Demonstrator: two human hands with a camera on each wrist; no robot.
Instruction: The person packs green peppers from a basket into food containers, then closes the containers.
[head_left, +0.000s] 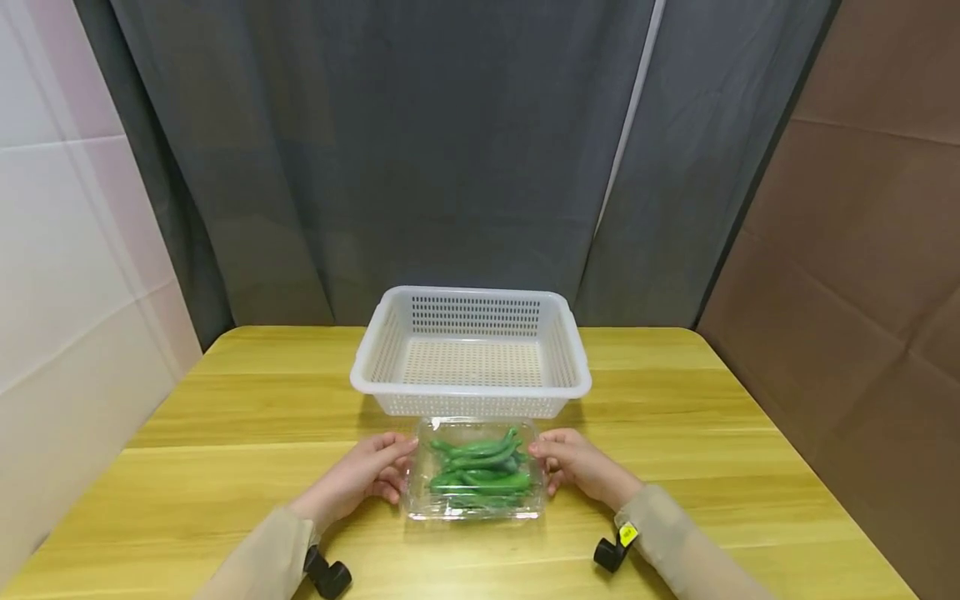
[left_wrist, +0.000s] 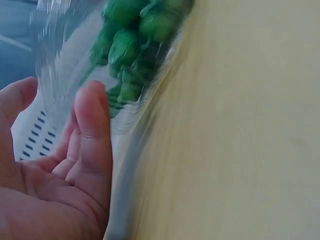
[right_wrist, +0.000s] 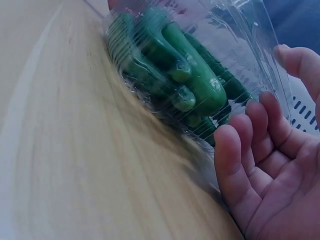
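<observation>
I see a clear plastic box (head_left: 474, 471) packed with glossy green peppers (head_left: 480, 468), sitting on the wooden table (head_left: 225, 417) just in front of the white basket (head_left: 471, 354). That basket is rectangular, with slotted walls and a perforated floor. My left hand (head_left: 362, 477) cups the box's left side and my right hand (head_left: 579, 465) its right side, fingers loosely curved against the thin, ribbed plastic; I cannot tell if they actually grip.

The head view is evenly lit and sharp; both wrist views are smeared by motion blur and washed out.
</observation>
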